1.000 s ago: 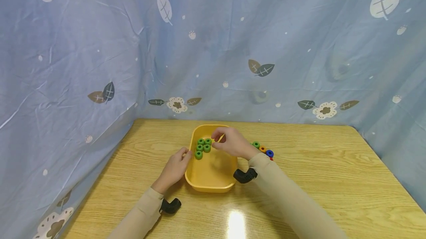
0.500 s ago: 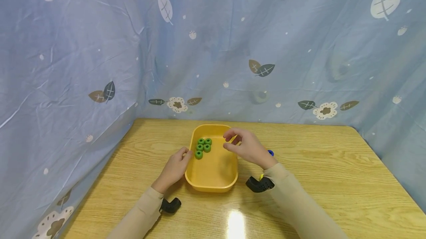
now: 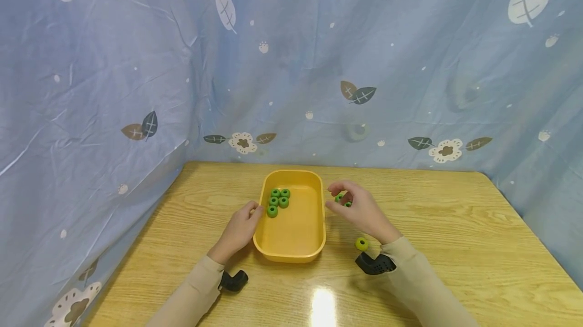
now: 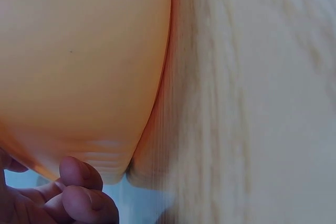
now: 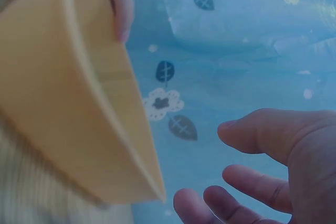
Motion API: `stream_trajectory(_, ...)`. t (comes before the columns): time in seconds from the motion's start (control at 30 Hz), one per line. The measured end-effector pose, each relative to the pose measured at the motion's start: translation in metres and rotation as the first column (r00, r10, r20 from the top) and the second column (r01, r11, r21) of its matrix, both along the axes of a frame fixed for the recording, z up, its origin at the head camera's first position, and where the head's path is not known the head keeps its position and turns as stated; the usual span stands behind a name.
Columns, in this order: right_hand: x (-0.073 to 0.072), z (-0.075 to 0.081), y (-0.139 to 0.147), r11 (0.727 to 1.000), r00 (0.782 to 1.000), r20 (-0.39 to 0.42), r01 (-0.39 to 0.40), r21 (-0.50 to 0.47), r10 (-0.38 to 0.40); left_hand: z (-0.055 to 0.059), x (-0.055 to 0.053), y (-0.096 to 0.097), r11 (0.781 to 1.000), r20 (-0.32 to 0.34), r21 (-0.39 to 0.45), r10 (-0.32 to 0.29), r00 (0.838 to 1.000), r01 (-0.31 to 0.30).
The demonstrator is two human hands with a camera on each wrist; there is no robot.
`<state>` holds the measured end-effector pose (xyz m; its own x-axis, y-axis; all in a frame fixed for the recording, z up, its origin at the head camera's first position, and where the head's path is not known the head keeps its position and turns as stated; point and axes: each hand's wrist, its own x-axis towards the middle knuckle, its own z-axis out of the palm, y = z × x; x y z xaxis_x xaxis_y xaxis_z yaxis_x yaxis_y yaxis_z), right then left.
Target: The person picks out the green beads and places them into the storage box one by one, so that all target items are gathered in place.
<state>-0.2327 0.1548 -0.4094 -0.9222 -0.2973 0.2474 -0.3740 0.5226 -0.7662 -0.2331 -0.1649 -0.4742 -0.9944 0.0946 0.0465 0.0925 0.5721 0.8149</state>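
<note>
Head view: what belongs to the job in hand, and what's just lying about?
Likely in the job:
yellow tray, its rim held by the left hand
five green rings inside it
right hand, fingers apart
loose green rings, partly hidden by that hand

Probably just there:
yellowish ring, apart on the table
patterned curtain behind

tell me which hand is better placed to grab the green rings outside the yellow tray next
Right, probably: the right hand is empty and close to those green rings, while the left hand holds the yellow tray at its left edge.
</note>
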Motion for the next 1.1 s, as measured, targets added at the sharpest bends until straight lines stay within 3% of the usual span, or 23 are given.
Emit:
stream_trajectory(0.43,-0.009,-0.022,0.026,0.997,0.998,-0.009,0.055,0.062,-0.055,0.0,0.0,0.0,1.0,0.019,0.003,0.002,1.0,-0.003)
stream_trajectory(0.87,-0.021,-0.043,0.032,0.979,0.997,-0.025,0.082,0.188,-0.078,-0.001,-0.001,-0.001,1.0,0.014,-0.008,-0.006,1.0,0.006)
stream_trajectory(1.1,-0.023,-0.046,0.032,0.973,0.996,-0.029,0.083,0.215,-0.079,-0.001,-0.001,-0.001,1.0,0.007,-0.009,-0.012,1.0,0.012)
